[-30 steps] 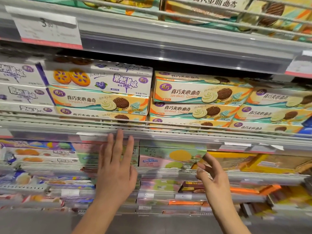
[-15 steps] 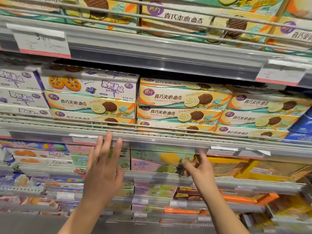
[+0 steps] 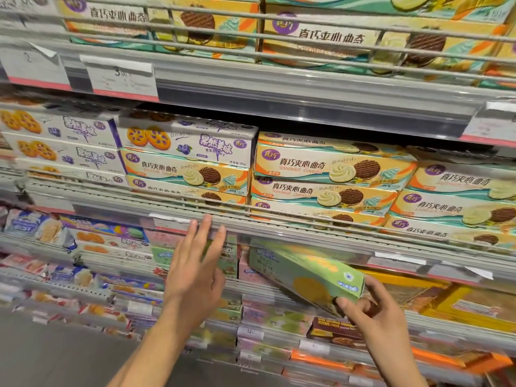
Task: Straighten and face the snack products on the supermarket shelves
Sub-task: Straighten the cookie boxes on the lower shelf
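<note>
Green box half out of its shelf, facing work mid-way

The right hand [image 3: 374,311] pinches the near end of a green snack box [image 3: 307,275], thumb under and fingers behind it, holding it tilted and angled out from the shelf just below the sandwich cookie boxes [image 3: 332,169]. The left hand [image 3: 192,272] hovers flat, its fingers straight and holding nothing, before the shelf rail [image 3: 279,227]. The cookie row above looks stacked and front-facing, though one purple blueberry box [image 3: 187,141] sits on a cookie stack. This green box needs squaring, and the blurred lower shelves likely remain.
</note>
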Available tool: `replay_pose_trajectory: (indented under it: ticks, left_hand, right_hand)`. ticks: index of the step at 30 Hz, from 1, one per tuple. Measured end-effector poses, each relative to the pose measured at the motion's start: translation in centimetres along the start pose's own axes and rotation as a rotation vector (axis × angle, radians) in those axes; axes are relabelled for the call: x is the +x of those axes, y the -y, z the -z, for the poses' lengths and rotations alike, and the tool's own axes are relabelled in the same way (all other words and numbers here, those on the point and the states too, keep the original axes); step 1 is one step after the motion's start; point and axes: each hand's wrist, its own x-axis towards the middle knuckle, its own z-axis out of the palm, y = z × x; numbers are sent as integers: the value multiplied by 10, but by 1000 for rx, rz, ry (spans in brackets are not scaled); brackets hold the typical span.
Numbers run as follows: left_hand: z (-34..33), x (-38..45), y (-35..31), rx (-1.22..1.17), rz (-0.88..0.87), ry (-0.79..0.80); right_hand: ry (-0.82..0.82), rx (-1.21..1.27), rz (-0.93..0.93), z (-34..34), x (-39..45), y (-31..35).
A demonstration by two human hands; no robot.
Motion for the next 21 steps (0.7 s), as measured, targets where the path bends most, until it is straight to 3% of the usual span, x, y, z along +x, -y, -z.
replay_pose_trajectory:
  ticks: [6,10,12,15,18,21]
  left_hand:
    - [0,1,1,-33,-20,-5]
    - [15,-13,-25,-261,265,-102]
    - [20,-23,-32,-475,316,-117]
    - [22,-38,-39,-837,388,76]
    - [12,-57,-42,-888,425,291]
    - [11,-70,-35,-931,498,341]
  right_hand:
    - [13,84,-48,31,-9,-12]
    - [130,168,-101,49,-9,-20]
    - [188,179,-125,50,-11,-23]
    - [243,263,-168,40,-12,-21]
    - [279,375,-196,20,-12,-20]
    - [324,380,-236,-5,-12,-27]
